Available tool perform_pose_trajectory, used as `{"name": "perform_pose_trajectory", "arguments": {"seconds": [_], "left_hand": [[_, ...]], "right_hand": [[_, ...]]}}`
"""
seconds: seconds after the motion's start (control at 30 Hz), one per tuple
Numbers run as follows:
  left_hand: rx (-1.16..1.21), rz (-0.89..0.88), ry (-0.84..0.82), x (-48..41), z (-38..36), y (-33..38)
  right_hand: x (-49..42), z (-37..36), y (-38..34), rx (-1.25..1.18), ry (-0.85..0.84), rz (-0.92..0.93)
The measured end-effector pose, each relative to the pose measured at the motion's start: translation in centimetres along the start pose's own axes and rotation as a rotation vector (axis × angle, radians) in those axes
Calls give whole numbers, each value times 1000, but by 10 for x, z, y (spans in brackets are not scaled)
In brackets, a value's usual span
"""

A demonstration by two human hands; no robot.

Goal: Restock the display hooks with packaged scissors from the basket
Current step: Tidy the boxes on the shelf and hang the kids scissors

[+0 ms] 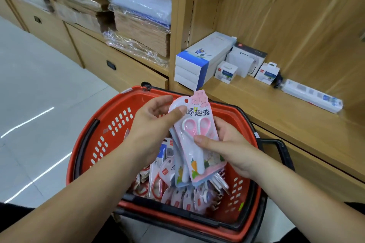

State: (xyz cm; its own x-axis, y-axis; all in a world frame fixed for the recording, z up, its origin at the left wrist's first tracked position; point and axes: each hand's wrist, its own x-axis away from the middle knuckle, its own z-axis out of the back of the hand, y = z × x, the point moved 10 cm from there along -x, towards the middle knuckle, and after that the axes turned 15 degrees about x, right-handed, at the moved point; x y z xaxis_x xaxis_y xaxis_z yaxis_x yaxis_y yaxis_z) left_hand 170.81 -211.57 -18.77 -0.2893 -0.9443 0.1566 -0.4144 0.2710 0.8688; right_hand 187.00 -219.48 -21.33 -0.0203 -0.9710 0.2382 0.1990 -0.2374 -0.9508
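Fingers (pixel 178 113) of left hand (pixel 152 126) and right hand (pixel 229 150) grip a stack of packaged scissors (pixel 194 125) above the basket (pixel 110 124).

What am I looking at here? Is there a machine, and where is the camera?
No machine here: these are a person's two bare hands, filmed by one camera worn on the head, looking down. The left hand pinches the top of a bundle of packaged scissors, pink ones in front, while the right hand grips the bundle lower down. Below them stands a red basket with more packs inside. Behind, a wooden shelf carries white boxes. No display hooks show in this view.
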Motion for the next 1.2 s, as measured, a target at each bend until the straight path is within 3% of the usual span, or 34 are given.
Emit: {"name": "perform_pose_trajectory", "arguments": {"seconds": [0.2,0.3,0.43,0.63,0.77,0.9,1.2], "left_hand": [[-54,206,-141,6,-34,-35],[-143,119,-212,7,-59,-29],[-91,31,-207,1,-87,-5],[-72,17,-278,-14,-147,14],[-98,-59,-309,-23,-184,29],[-157,-143,-395,-16,-223,50],[-152,-264,-485,-22,-293,109]], "right_hand": [[-5,44,-28,-213,174,58],[-6,66,-42,-312,247,63],[0,94,-56,-414,313,69],[18,152,-81,-477,480,100],[48,190,-113,-359,678,274],[85,206,-157,-134,752,466],[130,284,-214,2,1045,543]]}}
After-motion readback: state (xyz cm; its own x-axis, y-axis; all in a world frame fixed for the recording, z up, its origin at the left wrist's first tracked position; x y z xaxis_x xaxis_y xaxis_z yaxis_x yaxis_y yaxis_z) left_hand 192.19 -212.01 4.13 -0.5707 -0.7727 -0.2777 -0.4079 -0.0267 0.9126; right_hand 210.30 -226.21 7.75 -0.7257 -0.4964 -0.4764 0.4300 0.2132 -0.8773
